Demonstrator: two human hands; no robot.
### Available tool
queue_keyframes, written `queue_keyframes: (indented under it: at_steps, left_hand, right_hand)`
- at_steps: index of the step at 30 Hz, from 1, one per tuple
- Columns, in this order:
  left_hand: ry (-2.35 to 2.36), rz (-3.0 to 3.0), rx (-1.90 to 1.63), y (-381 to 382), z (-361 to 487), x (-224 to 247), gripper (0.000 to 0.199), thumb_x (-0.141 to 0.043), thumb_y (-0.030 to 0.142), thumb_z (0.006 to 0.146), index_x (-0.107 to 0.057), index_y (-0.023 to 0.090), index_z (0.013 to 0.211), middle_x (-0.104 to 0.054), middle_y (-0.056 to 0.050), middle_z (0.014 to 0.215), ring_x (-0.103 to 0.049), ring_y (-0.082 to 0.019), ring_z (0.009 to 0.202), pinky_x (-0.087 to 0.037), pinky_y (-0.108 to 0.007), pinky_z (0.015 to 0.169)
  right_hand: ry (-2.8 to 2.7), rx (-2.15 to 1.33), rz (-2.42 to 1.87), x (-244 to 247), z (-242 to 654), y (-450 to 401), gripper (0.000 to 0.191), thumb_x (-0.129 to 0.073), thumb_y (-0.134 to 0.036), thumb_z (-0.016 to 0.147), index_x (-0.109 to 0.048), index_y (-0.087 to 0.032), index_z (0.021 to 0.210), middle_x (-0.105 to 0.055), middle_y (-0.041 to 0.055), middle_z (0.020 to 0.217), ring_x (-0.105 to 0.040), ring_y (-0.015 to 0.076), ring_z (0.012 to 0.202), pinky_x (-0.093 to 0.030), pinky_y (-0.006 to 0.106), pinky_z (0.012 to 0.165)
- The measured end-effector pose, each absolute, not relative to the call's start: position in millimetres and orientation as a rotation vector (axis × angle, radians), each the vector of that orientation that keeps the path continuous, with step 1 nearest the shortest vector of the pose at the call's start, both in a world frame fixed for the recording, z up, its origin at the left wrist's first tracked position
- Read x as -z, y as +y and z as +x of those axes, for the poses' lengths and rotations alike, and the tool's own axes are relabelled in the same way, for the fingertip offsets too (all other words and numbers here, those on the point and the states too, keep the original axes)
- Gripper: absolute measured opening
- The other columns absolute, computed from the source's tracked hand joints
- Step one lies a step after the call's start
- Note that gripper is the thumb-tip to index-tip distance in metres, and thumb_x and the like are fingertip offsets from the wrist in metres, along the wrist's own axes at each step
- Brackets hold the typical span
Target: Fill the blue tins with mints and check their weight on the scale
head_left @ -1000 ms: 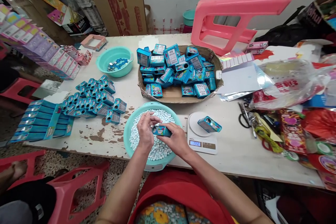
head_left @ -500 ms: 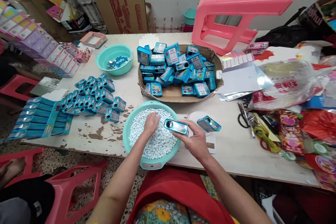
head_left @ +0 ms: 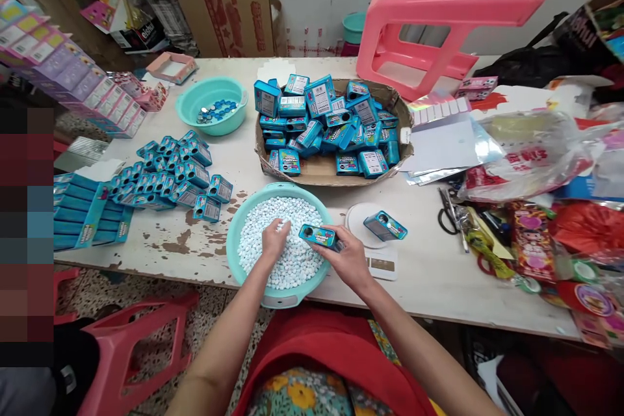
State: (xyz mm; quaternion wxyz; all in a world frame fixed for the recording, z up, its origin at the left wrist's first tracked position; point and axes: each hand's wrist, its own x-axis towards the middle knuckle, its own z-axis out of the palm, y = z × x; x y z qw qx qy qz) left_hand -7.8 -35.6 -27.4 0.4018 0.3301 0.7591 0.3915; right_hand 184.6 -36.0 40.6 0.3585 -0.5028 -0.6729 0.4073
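Observation:
A turquoise basin full of small pale candies stands at the table's front edge. Over the candies is my left hand, its fingers curled together; whatever they pinch is too small to make out. My right hand grips a small blue box above the basin's right side, its round-holed top facing up. Another blue box rests tilted on the round plate of a white scale. Behind the basin, a low cardboard tray holds several blue boxes.
At the left are grouped blue boxes, a blue display carton and a turquoise bowl with round blue pieces. A pink stool lies at the back. Scissors and plastic bags are on the right.
The blue box in my right hand has shifted slightly left and tilted so that its printed front shows more. My left hand's fingers have drawn closer together over the candies.

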Motion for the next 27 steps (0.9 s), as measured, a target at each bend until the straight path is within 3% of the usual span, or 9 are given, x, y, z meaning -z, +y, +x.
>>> queue_keyframes:
  at_steps: [5,13,22,27]
  left_hand:
    - [1.449,0.416,-1.382,-34,-2,-22,0.031,-0.063,0.045,0.072,-0.046,0.019,0.078,-0.051,0.004,0.058,-0.041,-0.007,0.039,-0.024,-0.017,0.036]
    - [1.131,0.24,-1.667,-34,11,-68,0.024,-0.062,0.038,0.072,-0.051,0.016,0.072,-0.061,-0.003,0.07,-0.06,-0.015,0.061,-0.047,-0.026,0.056]
    - [1.181,0.268,-1.728,-21,9,-65,0.028,-0.065,0.04,0.073,-0.051,0.016,0.07,-0.056,0.001,0.062,-0.056,-0.012,0.053,-0.047,-0.025,0.055]
    - [1.21,0.259,-1.692,-18,9,-68,0.042,-0.063,0.05,0.074,-0.042,0.016,0.059,-0.059,-0.003,0.068,-0.058,-0.013,0.058,-0.049,-0.028,0.059]
  right_hand:
    - [-1.84,-0.999,-1.236,-38,172,-38,0.034,-0.072,-0.026,0.073,-0.061,-0.023,0.105,-0.064,0.0048,0.099,-0.06,0.0222,0.093,-0.046,0.034,0.082]
    - [-2.03,-0.915,-1.258,-46,148,-43,0.03,-0.07,-0.018,0.071,-0.061,-0.021,0.1,-0.066,0.0043,0.093,-0.061,0.0237,0.09,-0.043,0.036,0.08]
    - [-2.009,-0.883,-1.282,-53,145,-37,0.032,-0.072,-0.024,0.071,-0.06,-0.022,0.1,-0.066,0.0036,0.095,-0.061,0.0235,0.093,-0.041,0.034,0.079]
    - [-2.022,-0.883,-1.268,-59,144,-32,0.031,-0.072,-0.023,0.071,-0.06,-0.023,0.1,-0.066,0.0037,0.094,-0.06,0.0234,0.093,-0.041,0.034,0.079]
